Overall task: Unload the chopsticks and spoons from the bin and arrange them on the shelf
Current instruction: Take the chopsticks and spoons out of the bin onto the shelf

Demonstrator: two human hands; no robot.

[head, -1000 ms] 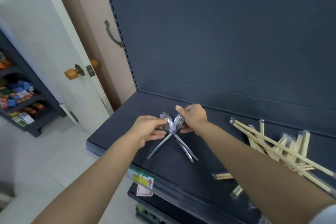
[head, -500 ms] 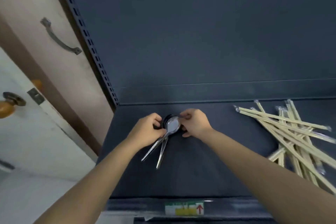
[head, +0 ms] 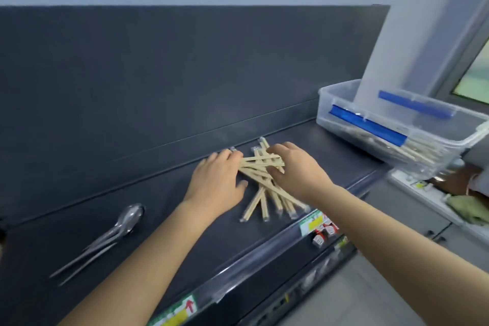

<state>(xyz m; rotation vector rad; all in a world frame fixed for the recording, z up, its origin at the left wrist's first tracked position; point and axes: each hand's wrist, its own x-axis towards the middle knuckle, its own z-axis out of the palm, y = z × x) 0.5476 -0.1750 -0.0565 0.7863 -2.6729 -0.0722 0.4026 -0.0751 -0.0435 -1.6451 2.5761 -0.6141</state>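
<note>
A loose heap of wrapped wooden chopsticks lies crisscrossed on the dark shelf. My left hand rests on the heap's left side, fingers spread over the sticks. My right hand presses on its right side, fingertips on the upper sticks. Stacked metal spoons lie together at the shelf's left, bowls toward the back, handles pointing to the front left. A clear plastic bin with blue clips stands at the shelf's right end and holds more chopsticks.
The shelf's dark back panel rises behind everything. Price labels run along the front rail, with small goods on the lower shelf. A grey counter with a green cloth lies to the right.
Both hands have let go of the spoons, which now lie stacked at the left. The view swung right, and both hands now rest on the chopstick heap.
</note>
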